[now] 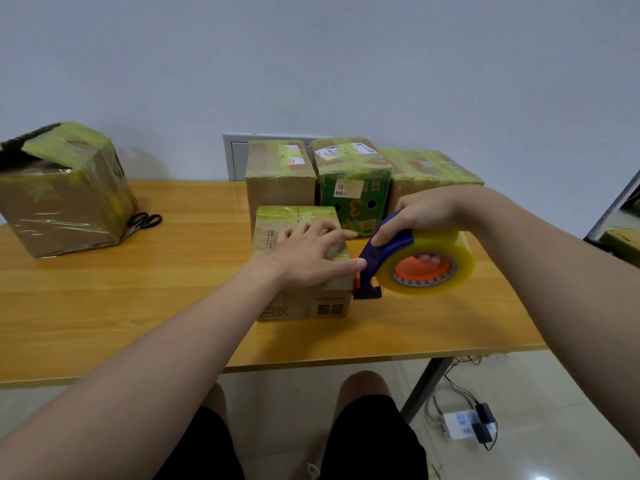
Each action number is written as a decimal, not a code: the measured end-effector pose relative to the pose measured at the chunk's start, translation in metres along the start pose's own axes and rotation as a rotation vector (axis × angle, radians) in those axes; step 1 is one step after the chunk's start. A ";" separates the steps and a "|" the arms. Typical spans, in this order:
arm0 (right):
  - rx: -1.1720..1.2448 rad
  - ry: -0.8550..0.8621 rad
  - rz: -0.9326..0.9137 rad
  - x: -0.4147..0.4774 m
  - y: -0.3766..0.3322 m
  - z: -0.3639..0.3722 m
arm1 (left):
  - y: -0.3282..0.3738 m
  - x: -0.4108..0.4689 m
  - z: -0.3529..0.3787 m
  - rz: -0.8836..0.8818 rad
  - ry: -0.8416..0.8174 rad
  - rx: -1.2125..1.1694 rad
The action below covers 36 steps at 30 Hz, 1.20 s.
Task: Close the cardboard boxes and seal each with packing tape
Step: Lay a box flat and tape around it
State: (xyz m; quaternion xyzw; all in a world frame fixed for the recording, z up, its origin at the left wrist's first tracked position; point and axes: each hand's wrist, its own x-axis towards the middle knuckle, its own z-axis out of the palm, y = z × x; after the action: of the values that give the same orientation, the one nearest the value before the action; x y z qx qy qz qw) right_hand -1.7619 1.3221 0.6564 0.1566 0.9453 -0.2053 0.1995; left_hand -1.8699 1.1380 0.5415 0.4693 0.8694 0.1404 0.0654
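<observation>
Two hands: left (308, 252) on box (304, 304), right (431, 209) gripping dispenser (389, 252).

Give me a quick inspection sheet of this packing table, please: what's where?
Surface: wooden table, light grain.
Job's things: small box in front; three taped boxes behind it; large taped box far left; tape dispenser with a yellowish roll, right of the small box.
Clutter: black scissors beside the large taped box.
Hands: left hand pressed flat on the small box; right hand grips the tape dispenser.
Cables: power strip with plugged cords on the floor, right.
Surroundings: plain wall, grey wall panel behind the boxes.
</observation>
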 end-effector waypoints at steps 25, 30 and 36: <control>1.186 1.041 -0.572 0.065 -0.075 0.109 | -0.040 -0.042 0.024 0.369 0.598 0.225; 1.203 1.082 -0.545 0.070 -0.072 0.113 | -0.039 -0.046 0.025 0.406 0.760 0.128; 1.164 1.048 -0.560 0.078 -0.076 0.117 | -0.057 -0.048 0.039 0.102 1.116 -0.072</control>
State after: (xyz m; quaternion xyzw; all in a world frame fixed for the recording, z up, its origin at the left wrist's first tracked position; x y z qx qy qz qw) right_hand -1.8221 1.2205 0.5493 0.0691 0.6624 -0.6040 -0.4377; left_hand -1.8790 1.0760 0.4859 0.3628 0.7429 0.4000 -0.3956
